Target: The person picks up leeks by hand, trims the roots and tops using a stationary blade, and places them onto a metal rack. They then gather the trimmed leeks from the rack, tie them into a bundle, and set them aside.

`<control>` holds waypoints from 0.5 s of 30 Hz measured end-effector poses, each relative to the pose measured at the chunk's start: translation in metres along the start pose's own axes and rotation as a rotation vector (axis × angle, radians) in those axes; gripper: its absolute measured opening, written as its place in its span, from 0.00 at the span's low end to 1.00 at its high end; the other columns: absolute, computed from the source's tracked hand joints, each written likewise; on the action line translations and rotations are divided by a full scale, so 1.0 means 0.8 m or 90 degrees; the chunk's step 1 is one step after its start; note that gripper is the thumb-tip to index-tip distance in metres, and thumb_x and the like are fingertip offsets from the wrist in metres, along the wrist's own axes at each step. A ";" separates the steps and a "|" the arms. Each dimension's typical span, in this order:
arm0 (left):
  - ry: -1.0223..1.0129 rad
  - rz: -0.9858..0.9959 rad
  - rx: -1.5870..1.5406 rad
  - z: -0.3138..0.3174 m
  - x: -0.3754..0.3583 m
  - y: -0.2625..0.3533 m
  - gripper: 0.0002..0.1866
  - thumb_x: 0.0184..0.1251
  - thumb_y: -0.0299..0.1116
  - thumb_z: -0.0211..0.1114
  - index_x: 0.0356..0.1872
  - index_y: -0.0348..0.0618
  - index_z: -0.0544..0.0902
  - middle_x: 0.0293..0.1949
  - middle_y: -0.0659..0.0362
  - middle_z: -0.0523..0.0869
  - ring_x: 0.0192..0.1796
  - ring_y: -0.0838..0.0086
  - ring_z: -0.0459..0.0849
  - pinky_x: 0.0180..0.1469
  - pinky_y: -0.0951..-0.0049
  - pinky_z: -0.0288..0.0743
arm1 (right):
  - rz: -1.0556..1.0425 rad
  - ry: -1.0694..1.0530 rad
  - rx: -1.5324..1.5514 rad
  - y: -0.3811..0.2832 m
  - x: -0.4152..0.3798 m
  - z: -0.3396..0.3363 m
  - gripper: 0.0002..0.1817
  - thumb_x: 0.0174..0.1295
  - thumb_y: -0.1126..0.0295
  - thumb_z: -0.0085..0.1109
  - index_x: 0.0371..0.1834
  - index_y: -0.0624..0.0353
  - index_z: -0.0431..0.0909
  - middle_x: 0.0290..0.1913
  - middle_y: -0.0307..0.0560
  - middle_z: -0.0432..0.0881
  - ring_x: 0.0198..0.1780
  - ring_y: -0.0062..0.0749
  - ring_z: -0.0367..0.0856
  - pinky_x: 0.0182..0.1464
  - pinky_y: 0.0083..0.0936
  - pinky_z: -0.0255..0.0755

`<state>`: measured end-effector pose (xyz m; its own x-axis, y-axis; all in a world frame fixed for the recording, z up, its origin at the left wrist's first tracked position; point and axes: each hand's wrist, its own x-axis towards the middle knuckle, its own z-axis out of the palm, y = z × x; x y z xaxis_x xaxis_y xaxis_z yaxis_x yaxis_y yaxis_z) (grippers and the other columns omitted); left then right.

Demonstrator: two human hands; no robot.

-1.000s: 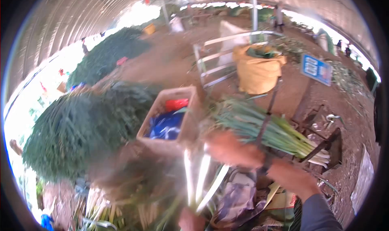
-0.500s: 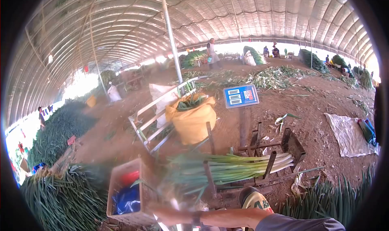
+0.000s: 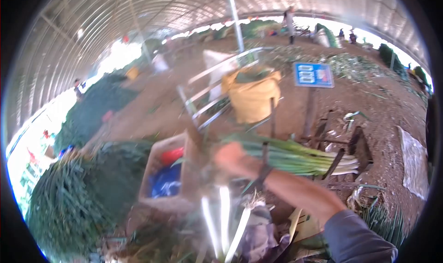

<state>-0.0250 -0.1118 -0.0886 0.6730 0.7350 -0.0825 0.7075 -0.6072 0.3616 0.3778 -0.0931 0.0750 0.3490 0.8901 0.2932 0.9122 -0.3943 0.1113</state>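
My right hand (image 3: 229,158) reaches forward from the lower right, a dark band on its wrist. Motion blurs its fingers, so their grip cannot be made out. It is near the leafy end of a bundle of long green onions (image 3: 300,156), which lies across a dark metal rack (image 3: 361,148) with the white ends to the right. Below the hand, a few loose green onions (image 3: 224,217) point up with bright white stalks, one showing roots. My left hand is outside the picture.
Left of my hand stands a crate (image 3: 187,189) holding a blue and a red item. A big heap of green onions (image 3: 69,194) lies farther left. Ahead are a yellow sack (image 3: 254,97), a metal-railed frame (image 3: 210,94) and a blue scale display (image 3: 314,74). A person (image 3: 290,23) stands far back.
The view has swung left and down. My right hand has moved from beside the crate's lower edge up toward the leafy end of the bundle. More of the loose white stalks now shows below.
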 end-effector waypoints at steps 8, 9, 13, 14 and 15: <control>0.026 -0.098 -0.140 -0.042 0.065 -0.038 0.26 0.48 0.37 0.77 0.47 0.34 0.79 0.38 0.40 0.89 0.42 0.45 0.89 0.44 0.50 0.81 | -0.031 -0.071 0.117 0.029 -0.074 0.013 0.13 0.65 0.63 0.65 0.39 0.63 0.79 0.32 0.58 0.81 0.36 0.55 0.83 0.40 0.49 0.77; 0.032 -0.093 -0.188 -0.056 0.073 -0.038 0.26 0.45 0.34 0.78 0.46 0.34 0.81 0.38 0.42 0.90 0.40 0.49 0.90 0.43 0.54 0.82 | -0.055 -0.049 0.171 0.019 -0.084 0.025 0.15 0.65 0.61 0.65 0.42 0.63 0.79 0.34 0.58 0.81 0.37 0.55 0.83 0.42 0.49 0.77; -0.034 -0.082 -0.379 -0.096 0.111 -0.050 0.25 0.42 0.24 0.79 0.45 0.34 0.83 0.35 0.54 0.89 0.35 0.69 0.87 0.38 0.65 0.81 | -0.128 -0.016 0.404 -0.036 -0.112 0.050 0.22 0.68 0.54 0.64 0.52 0.63 0.78 0.34 0.57 0.81 0.37 0.50 0.83 0.41 0.47 0.78; -0.103 -0.107 -0.473 -0.113 0.119 -0.045 0.23 0.42 0.22 0.79 0.45 0.35 0.83 0.34 0.58 0.88 0.34 0.72 0.85 0.38 0.68 0.80 | -0.140 -0.017 0.465 -0.053 -0.115 0.051 0.24 0.68 0.54 0.64 0.55 0.63 0.78 0.33 0.56 0.81 0.35 0.47 0.84 0.38 0.46 0.79; -0.125 -0.047 -0.542 -0.123 0.124 -0.040 0.20 0.46 0.24 0.78 0.44 0.36 0.84 0.34 0.61 0.86 0.34 0.74 0.85 0.39 0.70 0.79 | -0.141 -0.063 0.509 -0.071 -0.114 0.061 0.28 0.72 0.51 0.62 0.63 0.62 0.75 0.34 0.53 0.82 0.34 0.45 0.83 0.39 0.45 0.79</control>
<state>-0.0020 0.0099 -0.0172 0.7128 0.6504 -0.2626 0.4013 -0.0711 0.9132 0.3049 -0.1410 -0.0041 0.1272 0.9587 0.2546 0.8259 0.0398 -0.5624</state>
